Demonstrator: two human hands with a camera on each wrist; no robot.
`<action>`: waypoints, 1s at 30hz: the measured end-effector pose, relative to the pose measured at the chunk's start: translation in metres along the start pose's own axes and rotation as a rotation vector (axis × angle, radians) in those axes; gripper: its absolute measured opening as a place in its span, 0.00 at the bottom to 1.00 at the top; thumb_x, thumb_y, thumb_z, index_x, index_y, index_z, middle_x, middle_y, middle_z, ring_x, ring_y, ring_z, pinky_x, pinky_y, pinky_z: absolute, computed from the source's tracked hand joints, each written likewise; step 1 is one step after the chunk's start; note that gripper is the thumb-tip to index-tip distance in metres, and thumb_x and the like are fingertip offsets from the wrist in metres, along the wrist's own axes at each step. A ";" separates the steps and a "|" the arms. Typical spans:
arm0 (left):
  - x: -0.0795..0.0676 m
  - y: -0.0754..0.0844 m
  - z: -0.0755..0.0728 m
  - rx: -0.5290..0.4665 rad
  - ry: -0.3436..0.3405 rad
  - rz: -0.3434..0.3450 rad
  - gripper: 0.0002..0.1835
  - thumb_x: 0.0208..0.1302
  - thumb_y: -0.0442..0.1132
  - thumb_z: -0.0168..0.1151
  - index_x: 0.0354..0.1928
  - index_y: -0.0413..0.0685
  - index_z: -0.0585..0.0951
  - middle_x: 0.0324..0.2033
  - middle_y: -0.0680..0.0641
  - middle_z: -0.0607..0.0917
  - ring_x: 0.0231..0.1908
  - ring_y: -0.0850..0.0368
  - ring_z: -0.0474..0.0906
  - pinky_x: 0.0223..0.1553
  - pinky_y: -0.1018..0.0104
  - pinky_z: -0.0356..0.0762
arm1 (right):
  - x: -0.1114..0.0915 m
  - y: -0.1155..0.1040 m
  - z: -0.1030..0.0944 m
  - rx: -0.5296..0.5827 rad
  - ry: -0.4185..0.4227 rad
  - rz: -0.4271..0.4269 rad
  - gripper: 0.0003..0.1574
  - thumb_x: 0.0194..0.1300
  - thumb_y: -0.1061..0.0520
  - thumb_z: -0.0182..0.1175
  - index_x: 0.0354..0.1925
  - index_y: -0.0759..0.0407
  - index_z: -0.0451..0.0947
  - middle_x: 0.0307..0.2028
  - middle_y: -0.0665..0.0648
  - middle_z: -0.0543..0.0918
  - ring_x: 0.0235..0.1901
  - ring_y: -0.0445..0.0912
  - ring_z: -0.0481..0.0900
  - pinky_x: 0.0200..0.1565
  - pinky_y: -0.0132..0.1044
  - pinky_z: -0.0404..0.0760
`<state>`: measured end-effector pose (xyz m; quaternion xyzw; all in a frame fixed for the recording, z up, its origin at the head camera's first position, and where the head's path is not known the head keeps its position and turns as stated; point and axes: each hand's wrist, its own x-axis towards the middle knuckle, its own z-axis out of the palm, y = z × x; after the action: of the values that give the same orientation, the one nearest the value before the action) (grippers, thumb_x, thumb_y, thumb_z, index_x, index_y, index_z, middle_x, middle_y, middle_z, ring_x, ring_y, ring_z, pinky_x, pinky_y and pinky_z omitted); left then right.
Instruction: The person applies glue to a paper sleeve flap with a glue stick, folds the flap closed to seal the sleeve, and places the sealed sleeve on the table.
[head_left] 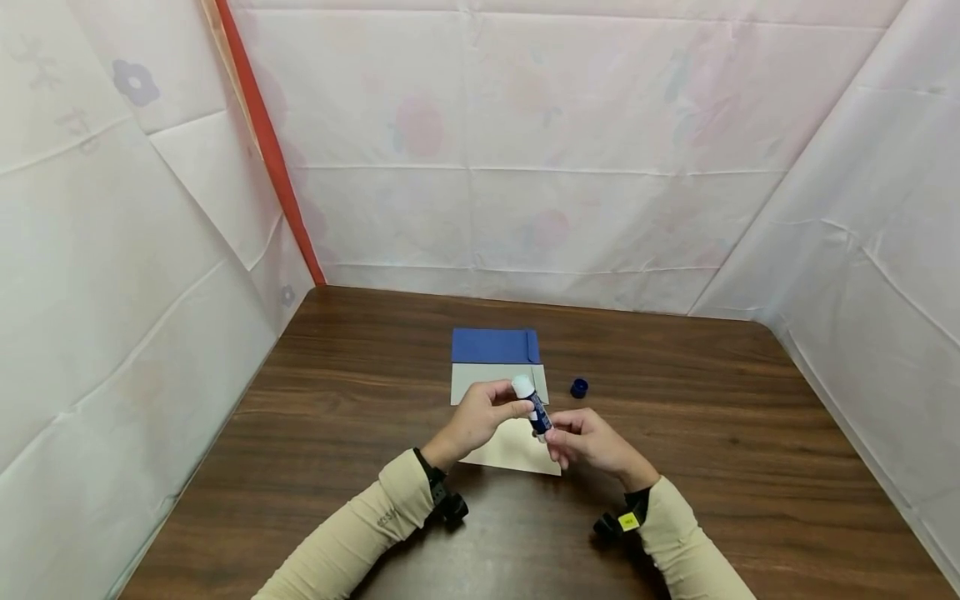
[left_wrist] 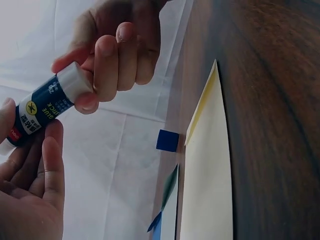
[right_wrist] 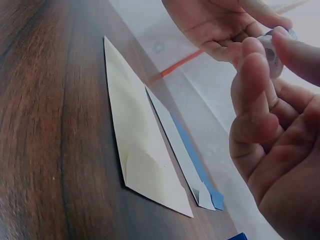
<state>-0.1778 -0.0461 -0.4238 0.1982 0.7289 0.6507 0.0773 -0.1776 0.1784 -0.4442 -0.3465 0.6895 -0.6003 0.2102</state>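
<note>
Over the cream envelope [head_left: 510, 452], both hands hold an uncapped glue stick [head_left: 537, 417] with a dark blue label, tilted in the head view. My left hand [head_left: 474, 423] grips its barrel between thumb and fingers, near the white upper end. At the other end, my right hand [head_left: 596, 442] pinches the white base [left_wrist: 74, 82] between thumb and fingers. The envelope lies flat beneath, and its flap [right_wrist: 145, 172] shows in the right wrist view. To the right, the blue cap [head_left: 579, 388] of the glue stick stands on the table.
Beyond the cream envelope lie a pale grey envelope [head_left: 468, 383] and a blue envelope [head_left: 491, 346], lined up behind one another on the dark wooden table [head_left: 337, 392]. White sheeting [head_left: 465, 167] hangs around the table's back and sides.
</note>
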 end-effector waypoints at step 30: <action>0.001 -0.007 -0.003 -0.011 0.021 0.004 0.12 0.62 0.36 0.66 0.42 0.33 0.82 0.38 0.35 0.86 0.33 0.68 0.82 0.40 0.68 0.82 | 0.002 -0.003 0.004 -0.183 0.093 0.089 0.15 0.72 0.58 0.54 0.46 0.71 0.78 0.32 0.66 0.78 0.29 0.44 0.75 0.30 0.35 0.79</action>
<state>-0.1808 -0.0494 -0.4298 0.1925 0.7256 0.6570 0.0692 -0.1751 0.1741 -0.4422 -0.3050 0.7651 -0.5405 0.1717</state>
